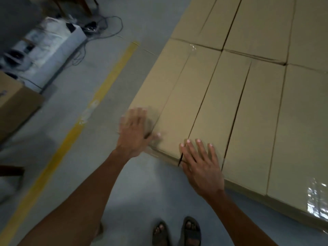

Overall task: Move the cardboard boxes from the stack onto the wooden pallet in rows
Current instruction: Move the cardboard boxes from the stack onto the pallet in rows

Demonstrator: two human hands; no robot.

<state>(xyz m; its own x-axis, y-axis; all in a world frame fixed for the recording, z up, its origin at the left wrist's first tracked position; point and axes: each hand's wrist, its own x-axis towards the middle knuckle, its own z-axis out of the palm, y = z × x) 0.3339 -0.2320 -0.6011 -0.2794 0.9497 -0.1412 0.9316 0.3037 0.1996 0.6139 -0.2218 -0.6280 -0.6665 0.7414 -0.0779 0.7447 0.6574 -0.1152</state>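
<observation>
A flat layer of tan cardboard boxes (239, 86) fills the right of the head view, set side by side in rows, with clear tape on some seams. My left hand (135, 132) is blurred, its fingers spread over the near left corner of the nearest box (170, 89). My right hand (200, 164) lies flat with straight fingers on the near edge of the neighbouring box (205, 110). A thin dark strap sits under its thumb side. The pallet under the boxes is hidden.
A yellow floor line (74, 128) runs diagonally across the grey floor to the left. Another cardboard box (16, 103) sits at the left edge, with white wrapped bundles (46, 50) and cables behind it. My sandalled feet (177, 233) stand close to the box layer.
</observation>
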